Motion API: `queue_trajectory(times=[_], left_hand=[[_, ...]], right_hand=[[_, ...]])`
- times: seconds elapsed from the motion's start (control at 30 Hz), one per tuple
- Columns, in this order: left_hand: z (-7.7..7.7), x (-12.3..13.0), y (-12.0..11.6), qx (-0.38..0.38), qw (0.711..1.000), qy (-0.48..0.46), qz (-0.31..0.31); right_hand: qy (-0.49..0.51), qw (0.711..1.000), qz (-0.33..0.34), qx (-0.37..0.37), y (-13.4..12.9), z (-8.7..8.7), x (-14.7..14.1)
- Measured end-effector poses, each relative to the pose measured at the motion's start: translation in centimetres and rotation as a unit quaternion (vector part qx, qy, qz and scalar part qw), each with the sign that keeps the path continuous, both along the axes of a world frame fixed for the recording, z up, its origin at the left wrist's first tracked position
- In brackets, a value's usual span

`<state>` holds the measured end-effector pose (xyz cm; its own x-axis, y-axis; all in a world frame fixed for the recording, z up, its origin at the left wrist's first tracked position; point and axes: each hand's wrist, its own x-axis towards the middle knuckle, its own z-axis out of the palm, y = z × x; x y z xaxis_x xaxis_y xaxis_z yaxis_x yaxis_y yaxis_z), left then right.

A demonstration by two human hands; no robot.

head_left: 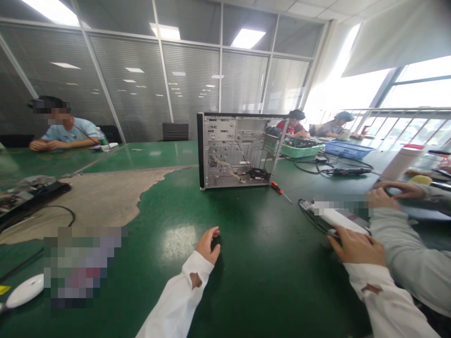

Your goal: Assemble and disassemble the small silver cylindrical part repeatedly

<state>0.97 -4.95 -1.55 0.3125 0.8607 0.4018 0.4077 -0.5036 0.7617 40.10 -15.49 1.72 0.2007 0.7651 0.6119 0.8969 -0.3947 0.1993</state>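
My left hand [208, 245] rests on the green tabletop, thumb and fingers apart, with nothing in it. To the right, my right hand [361, 247] is at the near end of a long white object [340, 219] with a dark cable beside it. Its fingers bend down over something greyish, and what they hold is mostly hidden. Farther forward stands an open computer case [239, 152], its side panel off, with loose wires and a dark part inside. An orange-handled screwdriver [277, 188] lies by its lower right corner.
Another person's hands [391, 195] are close to my right hand. Behind them stands a white bottle [401, 162]. A green basket [303, 149], a blue basket [347, 149] and black cables lie at back right. At left are computer parts [31, 197] and a white oval object [26, 290].
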Motion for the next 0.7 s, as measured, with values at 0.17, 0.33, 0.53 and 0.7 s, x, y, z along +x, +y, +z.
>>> queue_trajectory(times=[0.17,0.33,0.53,0.7], left_hand=[[-0.1,0.1,0.1,-0.001,1.0,-0.002,0.002],[-0.2,0.1,0.1,0.0,1.0,0.003,0.0],[-0.1,0.0,0.1,-0.004,1.0,0.007,-0.004],[-0.2,0.0,0.2,-0.005,1.0,0.004,-0.004]], right_hand=[[0.023,0.998,-0.053,0.014,-2.1,-0.1,-0.1],[0.159,0.987,-0.032,0.005,-4.2,-2.5,1.6],[0.286,0.957,-0.037,0.019,-4.5,-3.1,1.7],[0.281,0.956,-0.001,0.079,-4.6,-2.6,-2.9]])
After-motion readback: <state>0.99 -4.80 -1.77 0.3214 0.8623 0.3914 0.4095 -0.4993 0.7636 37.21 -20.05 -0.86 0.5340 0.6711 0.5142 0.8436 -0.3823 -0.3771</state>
